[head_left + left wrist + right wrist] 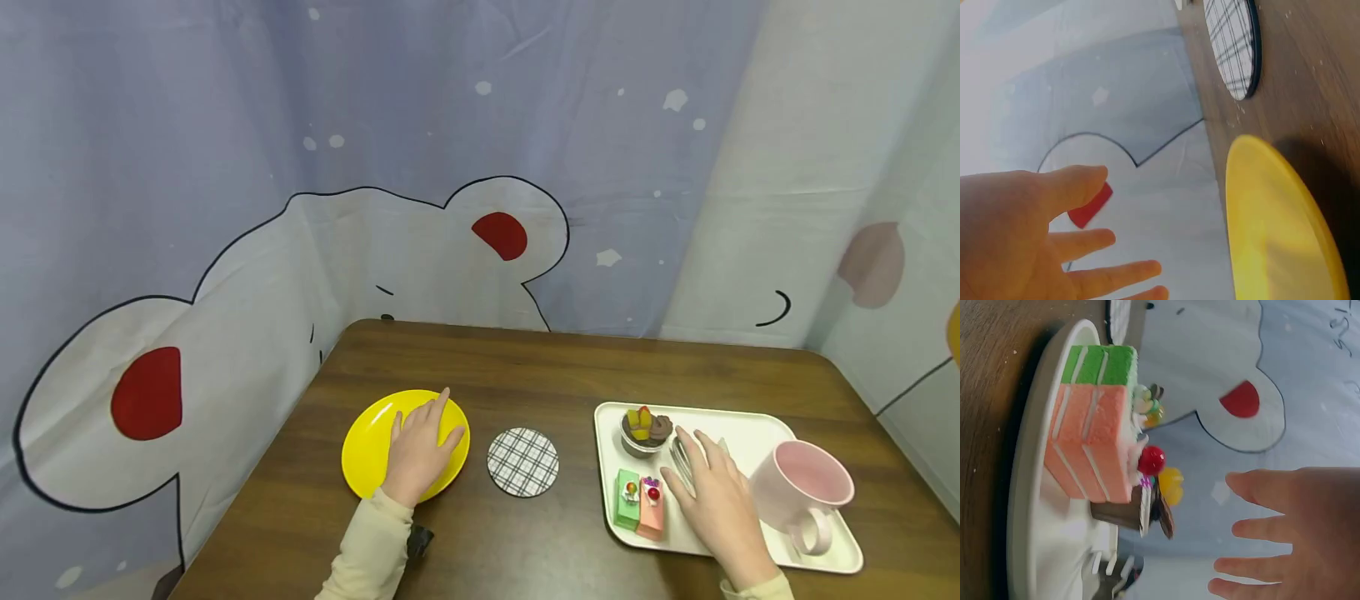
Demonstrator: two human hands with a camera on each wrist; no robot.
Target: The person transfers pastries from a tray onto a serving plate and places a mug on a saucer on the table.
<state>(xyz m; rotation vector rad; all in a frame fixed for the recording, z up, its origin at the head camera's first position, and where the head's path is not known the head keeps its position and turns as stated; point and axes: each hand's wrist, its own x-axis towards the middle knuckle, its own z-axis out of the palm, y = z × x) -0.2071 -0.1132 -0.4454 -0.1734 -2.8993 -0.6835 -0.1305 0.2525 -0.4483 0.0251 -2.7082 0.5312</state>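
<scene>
My left hand (420, 450) hovers over a yellow plate (363, 454), fingers spread and holding nothing; the left wrist view shows a gap between the hand (1035, 237) and the plate (1266, 237). On the right, my right hand (716, 504) is above a white tray (757, 427), its fingers apart and empty. Around it on the tray are a green cake slice (626, 504), a pink cake slice (650, 521), a chocolate cupcake (637, 446), metal cutlery (680, 458) partly hidden by the hand, and a pink mug (787, 492). In the right wrist view the hand (1310, 531) is clear of the pink slice (1085, 431).
A round plaid coaster (522, 462) lies between plate and tray on the brown wooden table (510, 367). A printed curtain (420, 100) hangs behind the table. A small black object (419, 542) shows by the left sleeve.
</scene>
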